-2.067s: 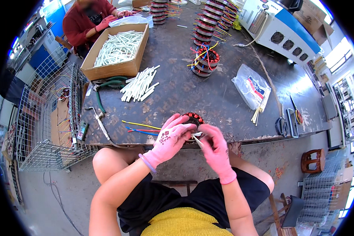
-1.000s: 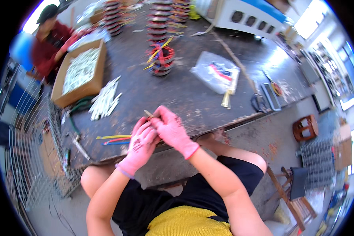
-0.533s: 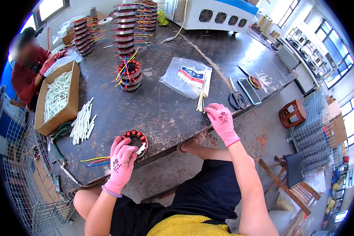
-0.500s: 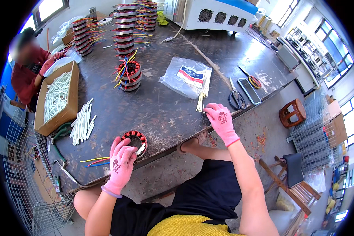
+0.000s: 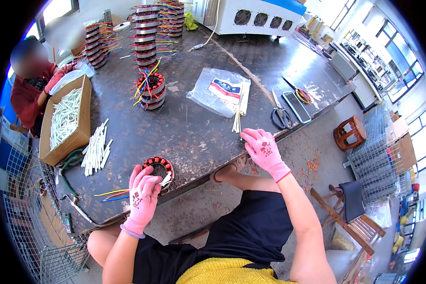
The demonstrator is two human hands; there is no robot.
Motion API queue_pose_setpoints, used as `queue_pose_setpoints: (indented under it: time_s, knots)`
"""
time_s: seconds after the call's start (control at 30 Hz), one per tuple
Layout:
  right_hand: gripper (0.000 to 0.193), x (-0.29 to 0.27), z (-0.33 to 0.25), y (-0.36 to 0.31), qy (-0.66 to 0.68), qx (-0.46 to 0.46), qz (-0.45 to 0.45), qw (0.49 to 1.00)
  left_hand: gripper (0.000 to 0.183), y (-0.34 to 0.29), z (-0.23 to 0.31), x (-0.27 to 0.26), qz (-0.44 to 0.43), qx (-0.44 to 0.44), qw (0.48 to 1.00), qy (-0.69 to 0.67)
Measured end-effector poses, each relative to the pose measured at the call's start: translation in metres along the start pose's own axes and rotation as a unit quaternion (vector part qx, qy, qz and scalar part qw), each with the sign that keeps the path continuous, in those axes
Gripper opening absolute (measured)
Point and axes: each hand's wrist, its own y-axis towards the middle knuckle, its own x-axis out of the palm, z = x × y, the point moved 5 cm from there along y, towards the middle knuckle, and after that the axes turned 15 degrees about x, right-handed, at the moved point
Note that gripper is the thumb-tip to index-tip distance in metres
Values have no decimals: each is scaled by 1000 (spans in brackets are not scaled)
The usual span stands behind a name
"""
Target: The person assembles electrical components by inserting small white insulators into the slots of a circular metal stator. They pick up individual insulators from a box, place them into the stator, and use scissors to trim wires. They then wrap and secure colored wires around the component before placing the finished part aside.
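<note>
My left hand, in a pink glove, curls its fingers over the near left side of a motor stator ring with red-wrapped windings. White slips show at the ring's near right side. Yellow, red and blue lead wires stretch from it to the left, partly behind my hand. Over the table's front edge, my pink-gloved right hand has its thumb and fingertips together at a small dark thing I cannot make out. Just beyond it lie thin cream-coloured strips, partly on a clear plastic bag.
White tubes lie beside a cardboard box full of more. Stacked stators stand at the back. Scissors, a phone and red-handled cutters are at right. A soldering iron lies front left. Co-workers sit far left.
The whole view has shifted slightly. My right hand has moved a little nearer to the table's front edge. My left hand stays on the stator. Another person shows at the back left.
</note>
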Motion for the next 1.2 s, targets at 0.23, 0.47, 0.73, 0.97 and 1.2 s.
queue_pose_setpoints:
  time_s: [0.23,0.47,0.73,0.97,1.2]
  knots:
    - [36,2,0,-10,25,-32,-43,998,17,-1,-1,0,-7,-4,1000,-2]
    - [41,-5,-9,-11,36,-87,-14,996,18,-1,1,-1,1,-8,1000,3]
    - [29,4,-8,-24,67,-109,77,989,24,0,3,0,32,5,999,24]
    - [16,-24,-40,-58,404,116,18,907,23,6,15,4,29,-30,998,43]
    - [7,-50,-153,-105,590,5,-216,778,42,15,-2,-25,-57,88,994,-39]
